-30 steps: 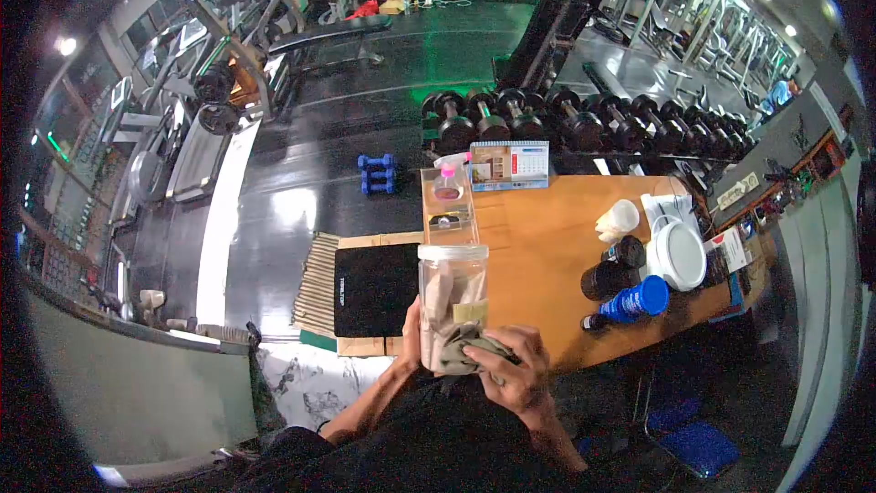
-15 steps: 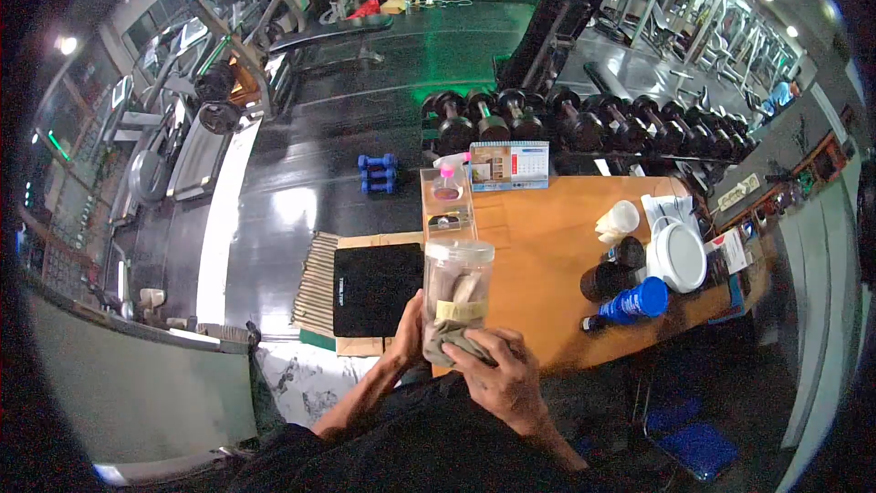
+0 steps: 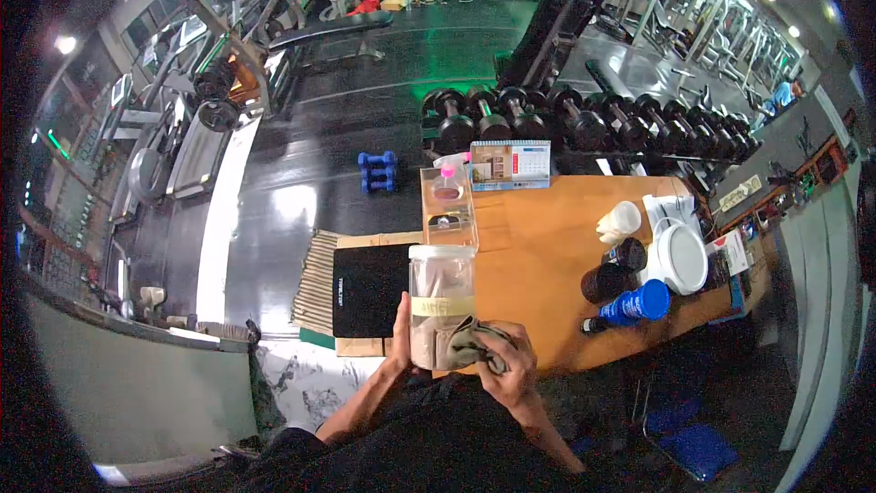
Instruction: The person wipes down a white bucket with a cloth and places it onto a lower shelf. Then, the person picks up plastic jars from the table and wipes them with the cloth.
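Observation:
A clear jar [image 3: 442, 278] with a white lid and a yellowish label stands upright between my hands, just over the near left edge of the wooden table [image 3: 538, 256]. My left hand [image 3: 402, 338] holds the jar's left side; most of its fingers are hidden behind it. With bent fingers, my right hand [image 3: 509, 361] grips a grey-green cloth [image 3: 465, 343] and presses it against the lower right side of the jar. The jar's contents are hard to make out.
A clear box with a spray bottle [image 3: 448, 181] and a desk calendar [image 3: 511, 165] stand at the table's far left. To the right are a white tub [image 3: 680, 257], a blue container [image 3: 646, 301] and dark jars. Dumbbells [image 3: 575, 119] line a rack beyond.
The jar has turned, so its label now faces me, and it has shifted slightly left. The cloth and my right hand have moved along its lower right side.

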Tool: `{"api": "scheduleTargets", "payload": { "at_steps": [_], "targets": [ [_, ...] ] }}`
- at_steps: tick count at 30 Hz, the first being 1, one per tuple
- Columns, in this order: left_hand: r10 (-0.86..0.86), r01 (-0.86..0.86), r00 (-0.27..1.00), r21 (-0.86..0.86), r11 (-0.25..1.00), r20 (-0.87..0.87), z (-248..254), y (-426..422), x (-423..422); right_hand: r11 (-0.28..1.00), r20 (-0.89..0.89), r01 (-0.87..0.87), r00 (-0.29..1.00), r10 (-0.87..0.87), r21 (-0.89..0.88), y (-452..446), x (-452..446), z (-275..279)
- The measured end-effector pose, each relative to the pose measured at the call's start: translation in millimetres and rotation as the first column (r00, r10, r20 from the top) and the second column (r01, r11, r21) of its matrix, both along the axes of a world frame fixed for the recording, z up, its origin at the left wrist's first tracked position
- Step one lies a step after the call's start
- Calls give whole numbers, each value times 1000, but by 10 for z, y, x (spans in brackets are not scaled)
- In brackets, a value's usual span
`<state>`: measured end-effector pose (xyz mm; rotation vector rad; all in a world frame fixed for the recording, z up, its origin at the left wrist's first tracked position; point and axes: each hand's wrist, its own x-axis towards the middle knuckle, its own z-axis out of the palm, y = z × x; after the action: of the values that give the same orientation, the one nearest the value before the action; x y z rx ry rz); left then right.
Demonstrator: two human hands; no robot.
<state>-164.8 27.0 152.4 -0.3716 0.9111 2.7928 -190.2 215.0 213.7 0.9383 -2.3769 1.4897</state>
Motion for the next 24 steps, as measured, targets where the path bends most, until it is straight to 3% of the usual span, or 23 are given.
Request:
{"api": "scheduleTargets", "payload": {
  "at_steps": [3,8,11,13,14,16,19,22,24],
  "targets": [
    [9,-4,999,-127,992,32,17,3,9,994,73,51,996,-44,-96,-24,32,-65],
    [50,-46,998,-149,988,27,50,61,-50,978,191,152,974,-123,-145,-39,49,-257],
    [0,7,999,-195,981,37,127,89,-47,998,-119,61,991,-59,15,-32,9,-4],
    [-112,109,994,-165,980,-6,36,86,-44,983,-234,38,972,5,181,-71,36,149],
    [-125,113,992,-263,958,-31,63,96,-59,968,-285,54,958,19,246,-131,57,252],
    [-63,63,998,-202,977,6,92,152,-59,936,-344,88,938,37,342,-182,75,304],
    [20,-12,998,-148,989,52,-87,137,-79,979,-252,-19,965,72,204,-126,-7,249],
    [37,-30,997,-104,994,63,-368,0,-94,997,-20,23,1000,-25,-72,-36,-110,-40],
    [106,-95,992,-165,982,61,-414,6,-87,986,156,128,982,-111,-105,-32,-115,-212]
  ]
}}
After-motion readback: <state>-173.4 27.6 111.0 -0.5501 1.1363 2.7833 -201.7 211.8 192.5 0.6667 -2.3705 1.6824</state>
